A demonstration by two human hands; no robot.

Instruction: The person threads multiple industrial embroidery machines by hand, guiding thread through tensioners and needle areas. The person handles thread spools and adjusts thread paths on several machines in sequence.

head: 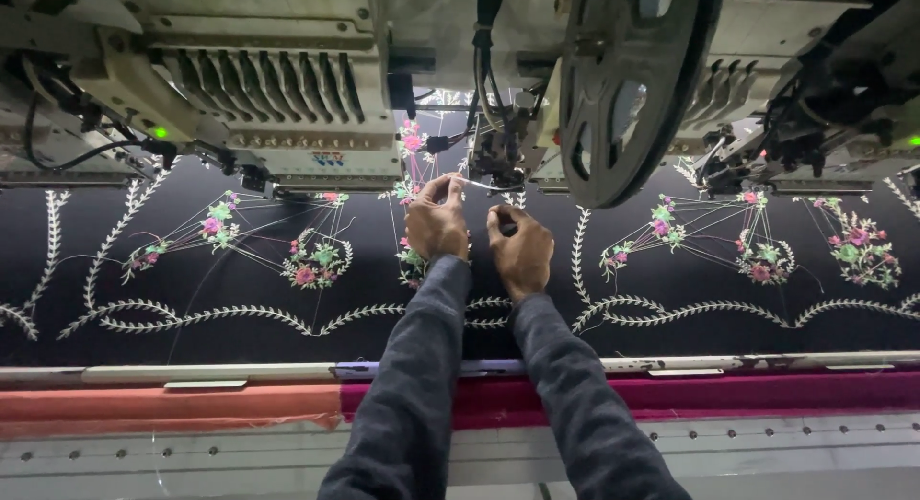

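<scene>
Under the sewing heads, two hands work a fine thread over black embroidered cloth.

From the left, the cloth (240, 270) lies stretched flat beneath a sewing head (259, 88), so flowers stitch evenly. The left hand (436, 222) pinches a pale thread (476, 184), fingers narrow, drawing it taut toward the needle (498, 160) just above. The right hand (522, 246) sits close beside, fingers curled narrow; whether it grips the thread cannot be told. A dark reel (628, 83) hangs to the right.

Black embroidered fabric (240, 342) lies stretched over what seems a machine bed (767, 447).
</scene>
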